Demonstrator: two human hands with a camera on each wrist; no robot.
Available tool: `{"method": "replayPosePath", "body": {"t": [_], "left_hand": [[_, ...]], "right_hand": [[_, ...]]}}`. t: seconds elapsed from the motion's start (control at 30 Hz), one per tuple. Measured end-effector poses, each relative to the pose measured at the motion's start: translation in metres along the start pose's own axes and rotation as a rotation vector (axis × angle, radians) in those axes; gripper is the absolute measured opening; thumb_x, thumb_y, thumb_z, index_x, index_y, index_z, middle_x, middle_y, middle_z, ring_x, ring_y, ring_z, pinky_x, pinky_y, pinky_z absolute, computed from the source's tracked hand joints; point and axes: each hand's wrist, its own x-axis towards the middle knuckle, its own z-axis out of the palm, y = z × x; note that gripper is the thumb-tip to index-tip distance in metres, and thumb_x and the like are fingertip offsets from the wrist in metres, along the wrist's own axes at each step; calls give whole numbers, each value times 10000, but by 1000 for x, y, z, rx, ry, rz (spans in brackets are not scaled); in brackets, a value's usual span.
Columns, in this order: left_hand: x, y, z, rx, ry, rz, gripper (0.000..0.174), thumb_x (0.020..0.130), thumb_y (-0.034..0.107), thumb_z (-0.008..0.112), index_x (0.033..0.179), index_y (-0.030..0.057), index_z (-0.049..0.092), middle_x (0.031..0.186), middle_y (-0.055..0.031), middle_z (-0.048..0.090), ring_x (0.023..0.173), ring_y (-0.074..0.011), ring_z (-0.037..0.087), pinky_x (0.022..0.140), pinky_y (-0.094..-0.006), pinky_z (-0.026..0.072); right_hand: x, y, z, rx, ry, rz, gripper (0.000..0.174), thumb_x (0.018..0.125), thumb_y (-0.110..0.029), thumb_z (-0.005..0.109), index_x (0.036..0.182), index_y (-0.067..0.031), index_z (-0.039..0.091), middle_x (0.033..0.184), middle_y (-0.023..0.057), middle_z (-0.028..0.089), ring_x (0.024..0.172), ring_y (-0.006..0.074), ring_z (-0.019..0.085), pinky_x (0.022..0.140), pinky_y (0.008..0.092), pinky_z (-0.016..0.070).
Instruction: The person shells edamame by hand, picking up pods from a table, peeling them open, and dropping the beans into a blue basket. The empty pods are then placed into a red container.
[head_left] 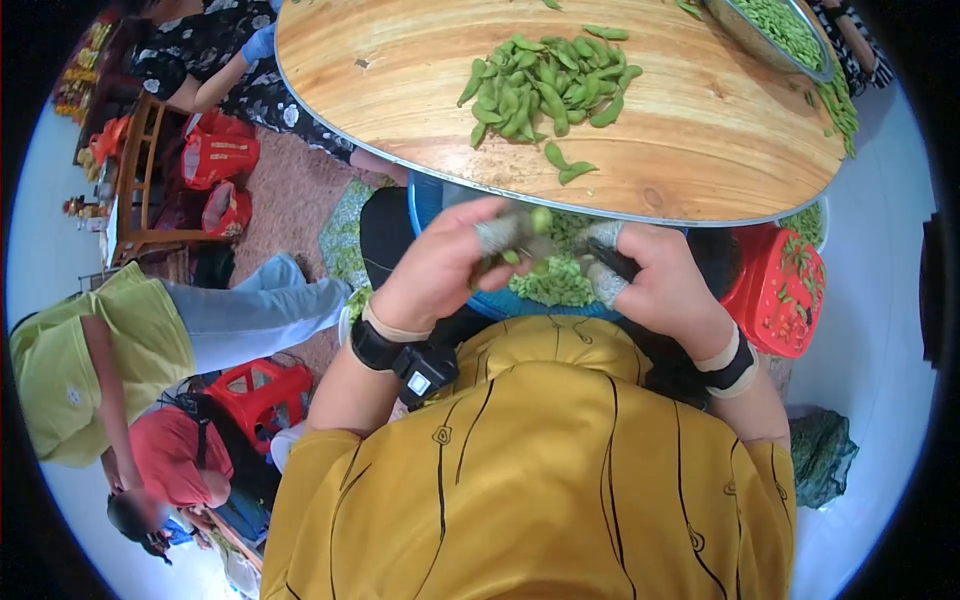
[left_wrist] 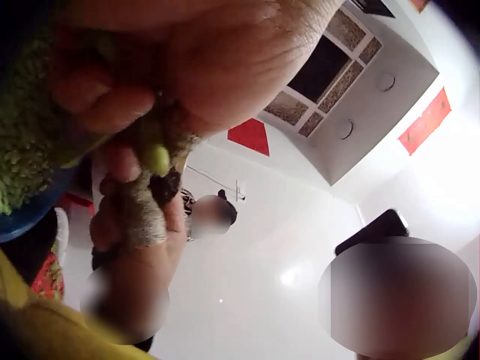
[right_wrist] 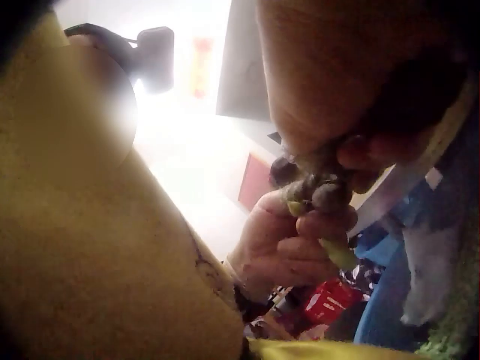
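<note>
Green pods (head_left: pixel 541 219) in the curled grip of the left hand (head_left: pixel 450 252), right hand (head_left: pixel 665 278) just opposite, its grip unclear.

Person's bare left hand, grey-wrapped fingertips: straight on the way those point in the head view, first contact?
Probably the right hand, at its grey-wrapped fingers, across a short gap from the left hand. Depth is unclear from above, so it might pass over or under.

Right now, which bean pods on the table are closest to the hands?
The little pair of pods between the big pile and the near table edge, lying apart; the pile sits farther back.
</note>
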Motion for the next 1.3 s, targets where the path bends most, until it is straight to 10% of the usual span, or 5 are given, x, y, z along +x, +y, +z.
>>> {"method": "replayPosePath", "body": {"t": [0.27,0.43,0.9,0.97,1.3], "left_hand": [[11,-21,-6,-169,-165,154,490,915,471,521,955,-12,588,763,-93,572,491,-109,419,480,-246,336],[7,-18,10,200,-14,297,231,908,75,568,1123,-8,585,1041,-69,632,925,-121,593,782,-238,471],[6,-17,17,296,-34,171,223,913,51,534,1118,-10,597,925,-23,627,766,-86,568,697,-233,469],[7,-22,19,327,-12,244,224,911,46,517,1110,-12,604,916,-22,633,771,-91,573,693,-240,473],[6,-16,16,1123,61,604,211,915,90,505,1040,-6,645,900,-46,647,716,-97,569,638,-214,443]], "right_hand": [[9,-21,1,819,-209,557,210,796,-155,711,940,-18,642,711,-10,576,653,63,501,573,255,427],[9,-17,-2,546,-66,341,213,785,-153,716,915,-8,629,713,7,591,650,65,492,588,246,433],[3,-26,-14,496,-99,277,302,793,-65,585,1089,-6,577,847,133,658,784,199,637,726,309,493],[1,-22,-11,501,-108,217,355,869,-39,516,1223,-15,533,785,-9,625,493,20,489,437,175,403],[4,-15,-9,566,-120,231,344,891,-35,501,1233,-31,539,765,-14,613,480,20,474,427,174,385]]}}
